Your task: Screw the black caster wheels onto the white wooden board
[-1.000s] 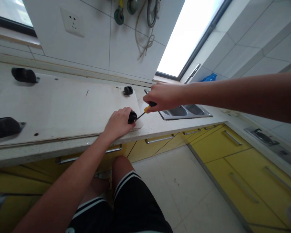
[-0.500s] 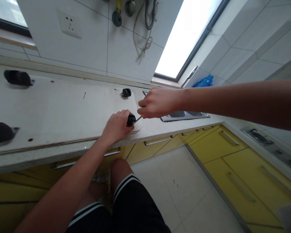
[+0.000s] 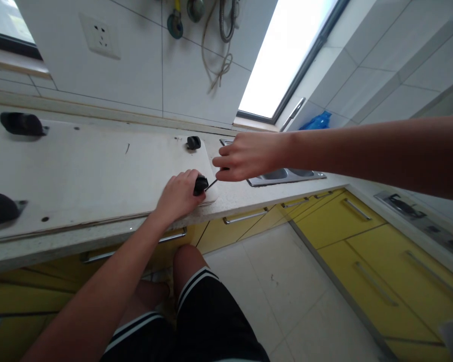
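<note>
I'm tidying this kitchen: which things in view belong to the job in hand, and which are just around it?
In use:
- screwdriver, in the right hand
- black fitting, held by the left hand
- white board

Just around:
- wall socket
- sink
- blue plastic

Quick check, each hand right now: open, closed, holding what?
Left hand: closed around the black fitting at the white board's corner.
Right hand: closed on a screwdriver, its shaft reaching toward that fitting.
</note>
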